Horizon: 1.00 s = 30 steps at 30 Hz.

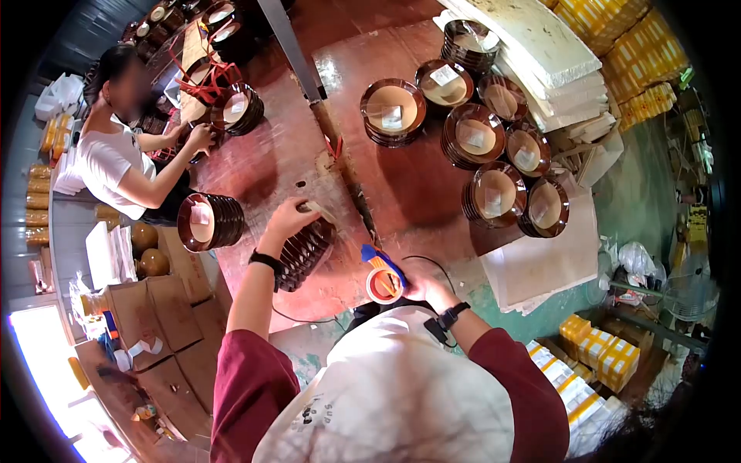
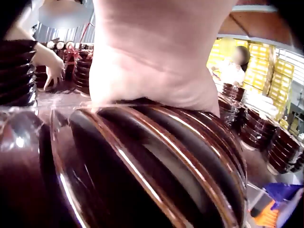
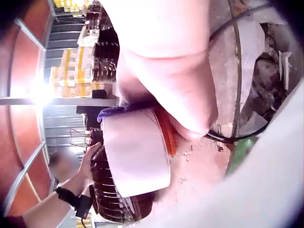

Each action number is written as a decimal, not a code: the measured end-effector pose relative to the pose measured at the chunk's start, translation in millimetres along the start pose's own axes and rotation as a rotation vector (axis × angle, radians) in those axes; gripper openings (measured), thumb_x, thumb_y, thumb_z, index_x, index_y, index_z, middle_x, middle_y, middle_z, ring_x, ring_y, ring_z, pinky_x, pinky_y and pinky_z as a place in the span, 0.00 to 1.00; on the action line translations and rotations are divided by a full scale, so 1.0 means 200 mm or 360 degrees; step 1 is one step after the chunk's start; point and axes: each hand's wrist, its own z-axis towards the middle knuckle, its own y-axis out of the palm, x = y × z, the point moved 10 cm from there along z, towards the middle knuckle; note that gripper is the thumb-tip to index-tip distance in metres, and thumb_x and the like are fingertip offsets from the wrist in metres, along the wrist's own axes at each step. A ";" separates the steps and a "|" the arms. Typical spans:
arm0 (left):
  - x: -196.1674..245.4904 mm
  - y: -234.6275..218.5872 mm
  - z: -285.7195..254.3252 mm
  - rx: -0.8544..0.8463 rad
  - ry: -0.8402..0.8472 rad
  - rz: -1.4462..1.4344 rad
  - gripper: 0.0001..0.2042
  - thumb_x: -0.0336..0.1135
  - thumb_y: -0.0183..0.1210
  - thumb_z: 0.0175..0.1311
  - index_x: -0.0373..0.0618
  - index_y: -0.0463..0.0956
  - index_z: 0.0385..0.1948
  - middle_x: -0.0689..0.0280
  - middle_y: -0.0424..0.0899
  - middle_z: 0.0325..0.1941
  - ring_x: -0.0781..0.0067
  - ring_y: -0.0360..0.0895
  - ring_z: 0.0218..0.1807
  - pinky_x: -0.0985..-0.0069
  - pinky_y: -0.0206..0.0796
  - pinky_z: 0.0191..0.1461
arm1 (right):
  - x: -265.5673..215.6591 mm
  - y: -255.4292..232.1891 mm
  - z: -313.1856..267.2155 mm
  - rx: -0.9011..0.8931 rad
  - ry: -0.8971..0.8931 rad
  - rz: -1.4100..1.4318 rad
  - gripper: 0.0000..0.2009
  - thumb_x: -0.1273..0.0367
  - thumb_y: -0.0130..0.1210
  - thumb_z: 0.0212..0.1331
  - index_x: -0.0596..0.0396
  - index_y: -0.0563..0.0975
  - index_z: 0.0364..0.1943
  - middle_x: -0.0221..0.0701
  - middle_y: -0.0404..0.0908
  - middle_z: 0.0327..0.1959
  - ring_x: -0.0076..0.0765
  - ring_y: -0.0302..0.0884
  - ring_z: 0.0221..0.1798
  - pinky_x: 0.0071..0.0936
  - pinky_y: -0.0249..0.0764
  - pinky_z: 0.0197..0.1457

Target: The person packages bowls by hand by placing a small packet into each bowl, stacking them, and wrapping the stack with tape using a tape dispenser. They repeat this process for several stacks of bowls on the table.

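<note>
A stack of dark brown glazed bowls (image 1: 302,255) lies on its side on the table near the front edge, with clear wrap showing around it in the left wrist view. My left hand (image 1: 287,218) grips the far end of this stack, its palm against the bowl rims (image 2: 156,171). To the right of the stack, my right hand (image 1: 421,279) holds a blue and orange tape dispenser (image 1: 373,254) carrying a wide roll of tape (image 1: 384,285). The pale roll (image 3: 137,152) overlaps the bowl stack in the right wrist view. My right fingers are partly hidden behind the dispenser.
Several bowl stacks with paper labels (image 1: 478,135) stand on the table's right side, beside white foam boards (image 1: 540,46). One stack (image 1: 210,221) stands at left. Another person (image 1: 127,166) works at the far left. A metal post (image 1: 289,46) rises at the table's seam.
</note>
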 end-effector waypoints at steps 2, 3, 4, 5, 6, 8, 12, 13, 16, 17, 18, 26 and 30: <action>-0.17 0.04 0.04 0.0012 -0.0156 -0.0201 0.31 0.57 0.65 0.55 0.39 0.83 0.52 0.48 0.86 0.52 0.51 0.84 0.54 0.64 0.72 0.63 | 0.07 -0.03 -0.09 0.0006 0.0040 0.0026 0.17 0.50 0.60 0.69 0.48 0.79 0.34 0.23 0.78 0.23 0.18 0.77 0.20 0.12 0.72 0.18; -0.21 0.04 0.04 0.0014 -0.0213 -0.0262 0.30 0.56 0.64 0.56 0.39 0.82 0.53 0.48 0.86 0.52 0.51 0.84 0.53 0.64 0.72 0.62 | 0.08 -0.01 -0.13 0.0001 0.0049 0.0032 0.17 0.50 0.60 0.68 0.48 0.79 0.34 0.23 0.79 0.23 0.18 0.77 0.21 0.13 0.73 0.18; -0.24 0.04 0.04 0.0018 -0.0268 -0.0324 0.30 0.55 0.64 0.56 0.39 0.82 0.53 0.49 0.86 0.52 0.52 0.84 0.53 0.64 0.72 0.62 | 0.04 0.04 -0.17 0.0017 0.0025 -0.0034 0.18 0.50 0.60 0.68 0.49 0.79 0.35 0.23 0.79 0.24 0.18 0.78 0.22 0.13 0.74 0.19; -0.28 0.04 0.03 0.0051 -0.0321 -0.0337 0.28 0.55 0.64 0.57 0.41 0.83 0.52 0.54 0.86 0.56 0.50 0.80 0.59 0.61 0.70 0.64 | 0.00 0.10 -0.19 0.0035 -0.0001 -0.0100 0.18 0.49 0.60 0.68 0.49 0.79 0.35 0.22 0.79 0.25 0.18 0.78 0.23 0.13 0.75 0.20; -0.23 0.00 0.02 0.0273 -0.0148 -0.0104 0.28 0.56 0.65 0.57 0.43 0.84 0.52 0.55 0.84 0.58 0.49 0.77 0.62 0.60 0.68 0.66 | -0.03 0.15 -0.21 0.0055 -0.0029 -0.0165 0.18 0.49 0.60 0.68 0.50 0.79 0.35 0.22 0.80 0.26 0.18 0.79 0.24 0.14 0.76 0.21; -0.05 -0.04 -0.04 0.0713 0.0205 0.0358 0.27 0.57 0.65 0.56 0.48 0.85 0.52 0.59 0.82 0.62 0.48 0.72 0.69 0.57 0.64 0.69 | 0.01 0.19 -0.19 0.0009 0.0001 -0.0117 0.20 0.48 0.60 0.68 0.51 0.79 0.35 0.21 0.79 0.28 0.18 0.78 0.25 0.15 0.77 0.23; 0.50 0.21 -0.26 -0.0139 0.0952 0.1057 0.27 0.61 0.67 0.53 0.62 0.83 0.55 0.65 0.77 0.67 0.49 0.66 0.72 0.42 0.58 0.71 | 0.11 0.16 -0.19 -0.0099 0.0115 -0.0066 0.20 0.47 0.59 0.68 0.49 0.79 0.35 0.20 0.77 0.26 0.16 0.76 0.24 0.15 0.75 0.21; 0.51 0.19 -0.25 -0.0055 0.0996 0.0992 0.28 0.61 0.68 0.51 0.62 0.83 0.53 0.69 0.79 0.63 0.52 0.68 0.68 0.41 0.59 0.66 | 0.12 0.12 -0.16 -0.0062 0.0050 -0.0087 0.19 0.47 0.59 0.68 0.48 0.79 0.35 0.20 0.77 0.25 0.16 0.76 0.24 0.15 0.74 0.20; 0.42 0.12 -0.18 -0.0195 0.0700 0.0834 0.28 0.60 0.69 0.50 0.62 0.83 0.55 0.66 0.80 0.62 0.52 0.69 0.70 0.49 0.60 0.69 | 0.12 0.08 -0.12 0.0039 0.0025 0.0019 0.18 0.50 0.55 0.72 0.49 0.79 0.35 0.19 0.75 0.21 0.17 0.71 0.17 0.14 0.66 0.15; 0.38 0.10 -0.15 -0.0213 0.0646 0.0735 0.29 0.59 0.70 0.50 0.60 0.83 0.55 0.65 0.81 0.60 0.55 0.72 0.67 0.52 0.64 0.67 | 0.09 0.14 -0.16 -0.0019 -0.0016 0.0011 0.18 0.50 0.55 0.73 0.49 0.79 0.35 0.19 0.75 0.20 0.17 0.70 0.16 0.14 0.64 0.14; 0.36 0.08 -0.14 -0.0186 0.0649 0.0710 0.29 0.59 0.70 0.50 0.60 0.83 0.55 0.64 0.81 0.59 0.55 0.73 0.66 0.54 0.65 0.65 | 0.07 0.20 -0.19 -0.0079 -0.0061 0.0006 0.18 0.50 0.54 0.73 0.49 0.79 0.35 0.19 0.74 0.19 0.17 0.69 0.15 0.13 0.63 0.13; 0.28 -0.04 -0.12 -0.0032 0.0607 0.0388 0.33 0.59 0.71 0.48 0.55 0.82 0.57 0.62 0.81 0.61 0.56 0.76 0.65 0.61 0.69 0.66 | -0.12 0.33 -0.26 -0.0107 -0.0444 -0.0267 0.17 0.50 0.56 0.72 0.49 0.82 0.42 0.19 0.79 0.27 0.14 0.73 0.23 0.13 0.67 0.22; 0.15 -0.10 -0.08 -0.0033 0.0409 0.0172 0.33 0.57 0.73 0.47 0.52 0.83 0.56 0.59 0.80 0.64 0.54 0.76 0.66 0.64 0.67 0.69 | -0.11 0.33 -0.05 -0.0343 -0.0485 -0.0320 0.16 0.50 0.54 0.73 0.46 0.81 0.44 0.18 0.79 0.28 0.14 0.74 0.25 0.12 0.66 0.24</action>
